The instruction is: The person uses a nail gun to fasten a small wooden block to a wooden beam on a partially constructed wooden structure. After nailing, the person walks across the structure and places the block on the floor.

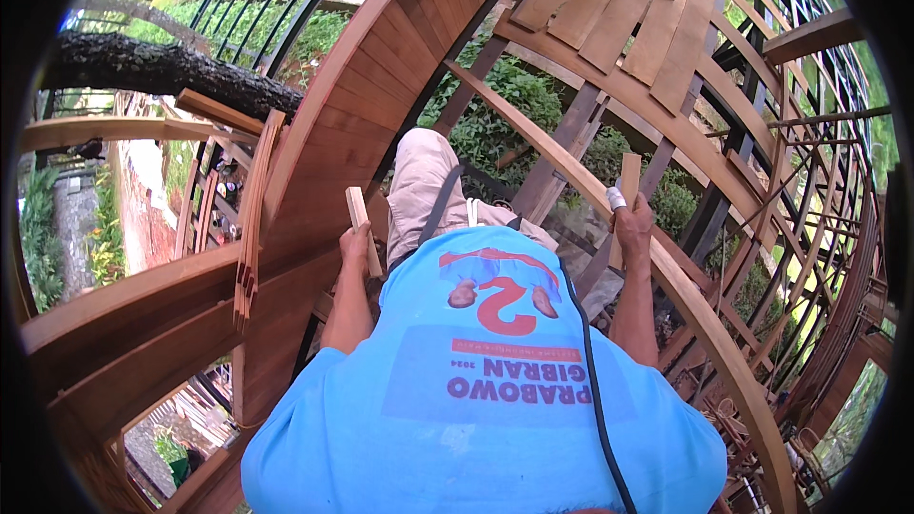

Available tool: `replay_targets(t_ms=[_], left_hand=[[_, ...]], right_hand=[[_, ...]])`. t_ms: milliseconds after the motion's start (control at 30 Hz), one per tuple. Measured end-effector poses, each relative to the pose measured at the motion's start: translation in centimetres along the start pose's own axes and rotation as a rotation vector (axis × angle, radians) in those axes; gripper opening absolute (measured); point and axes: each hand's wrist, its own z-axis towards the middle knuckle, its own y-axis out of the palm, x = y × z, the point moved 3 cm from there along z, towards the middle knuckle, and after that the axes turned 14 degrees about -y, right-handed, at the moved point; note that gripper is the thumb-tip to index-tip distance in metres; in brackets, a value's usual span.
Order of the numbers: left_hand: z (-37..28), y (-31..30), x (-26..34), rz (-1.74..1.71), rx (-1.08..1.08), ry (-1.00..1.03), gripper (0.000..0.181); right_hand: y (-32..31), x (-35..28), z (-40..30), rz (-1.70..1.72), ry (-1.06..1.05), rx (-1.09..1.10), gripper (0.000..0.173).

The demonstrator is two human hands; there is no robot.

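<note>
In my left hand is a short squared wood block, held upright beside the curved plank wall. My right hand, with white wrapping around one digit, grips a short flat wood strip. A long curved wooden rail passes right at that hand; whether the hand touches it I cannot tell. My bent knee in light trousers shows between the two hands, and the lower legs are mostly hidden.
The curved wall of wood planks rises on the left, with several thin slats leaning over it. Loose boards lie ahead. Gaps between dark beams open onto plants below. A black cord hangs over my blue shirt.
</note>
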Motion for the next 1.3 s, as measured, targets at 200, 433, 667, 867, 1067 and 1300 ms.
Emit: replay_targets(t_ms=[200, 433, 667, 867, 1067, 1300], left_hand=[[2.3, 3.1, 10.7, 0.116, -0.045, 0.061, 0.027], [11.0, 8.1, 25.8, 0.235, -0.213, 0.2, 0.023], [18.7, 10.1, 39.7, 0.512, -0.294, 0.323, 0.029], [23.1, 9.4, 49.2, 0.513, -0.381, 0.398, 0.032], [24.9, 11.2, 54.3, 0.208, -0.488, 0.268, 0.036], [23.0, 15.2, 56.9, 0.314, -0.514, 0.45, 0.031]], right_hand=[[0.7, -0.1, 0.6, -0.051, 0.076, 0.122, 0.041], [4.1, 0.3, 2.6, -0.099, 0.218, 0.366, 0.034], [10.5, 2.0, 6.4, -0.082, 0.437, 0.572, 0.029], [21.9, 3.3, 9.5, 0.016, 0.504, 0.474, 0.03], [29.3, -0.7, 9.9, 0.188, 0.691, 0.348, 0.028], [31.6, 2.3, 14.2, 0.016, 0.52, 0.356, 0.035]])
